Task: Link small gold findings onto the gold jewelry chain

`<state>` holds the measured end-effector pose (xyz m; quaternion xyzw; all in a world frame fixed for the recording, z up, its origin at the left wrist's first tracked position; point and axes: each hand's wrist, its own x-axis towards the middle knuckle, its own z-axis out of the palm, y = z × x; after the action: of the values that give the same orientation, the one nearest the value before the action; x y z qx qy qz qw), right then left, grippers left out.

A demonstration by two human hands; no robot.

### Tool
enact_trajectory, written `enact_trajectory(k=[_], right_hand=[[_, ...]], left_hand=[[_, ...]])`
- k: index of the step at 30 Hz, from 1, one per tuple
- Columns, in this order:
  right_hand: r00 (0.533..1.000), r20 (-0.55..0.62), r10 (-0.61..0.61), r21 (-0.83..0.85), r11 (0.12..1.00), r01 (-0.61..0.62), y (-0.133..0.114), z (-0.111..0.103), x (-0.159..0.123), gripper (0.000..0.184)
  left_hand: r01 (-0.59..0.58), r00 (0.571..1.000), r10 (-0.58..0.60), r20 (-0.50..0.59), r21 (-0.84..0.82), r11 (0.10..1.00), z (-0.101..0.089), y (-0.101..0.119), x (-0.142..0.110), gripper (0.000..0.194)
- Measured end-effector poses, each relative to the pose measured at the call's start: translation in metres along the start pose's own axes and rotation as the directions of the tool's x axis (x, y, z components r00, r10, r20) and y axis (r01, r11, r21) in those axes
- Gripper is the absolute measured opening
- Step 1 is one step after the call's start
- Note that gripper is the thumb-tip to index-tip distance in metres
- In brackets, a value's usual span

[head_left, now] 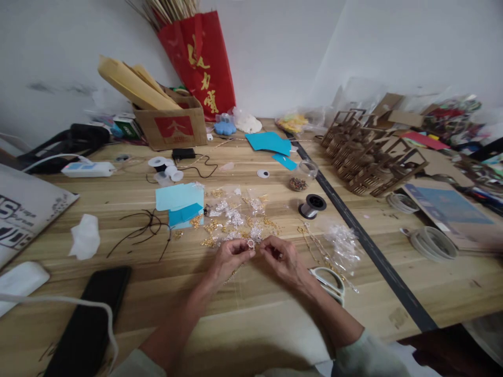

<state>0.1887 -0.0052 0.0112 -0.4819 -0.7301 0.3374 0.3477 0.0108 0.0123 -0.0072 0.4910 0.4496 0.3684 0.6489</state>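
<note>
My left hand (231,255) pinches a small ring-shaped beaded piece (250,244) between thumb and fingertips. A thin chain (231,276) hangs below that hand. Close by on the right, my right hand (283,258) has its thumb and fingers pressed together; whatever sits between them is too small to make out. Just beyond both hands lie small gold beads (212,226) and clear or silvery beads (234,217) in loose heaps. To the right of my right hand are white-handled scissors (330,283), gold and silver chains (314,243) and crumpled clear plastic bags (342,246).
A spool of wire (312,206) and a jar of beads (302,177) stand beyond my right hand. Blue sheets (181,201) and black cords (147,228) lie left. Wooden frames (365,152) crowd the back right. A phone (92,319) and white cable (78,302) lie front left.
</note>
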Motion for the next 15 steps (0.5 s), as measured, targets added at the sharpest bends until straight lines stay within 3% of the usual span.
enact_trajectory(k=[9,15], right_hand=[[0.999,0.027,-0.042,-0.027,0.999,0.043,0.0,-0.004,0.001,0.01],[0.999,0.038,-0.027,-0.216,0.976,0.034,-0.001,-0.024,0.004,0.012]], left_hand=[[0.004,1.0,-0.004,-0.002,0.04,0.999,0.001,0.005,-0.003,0.025],[-0.018,1.0,0.018,-0.003,0.091,0.996,0.0,0.003,-0.002,0.025]])
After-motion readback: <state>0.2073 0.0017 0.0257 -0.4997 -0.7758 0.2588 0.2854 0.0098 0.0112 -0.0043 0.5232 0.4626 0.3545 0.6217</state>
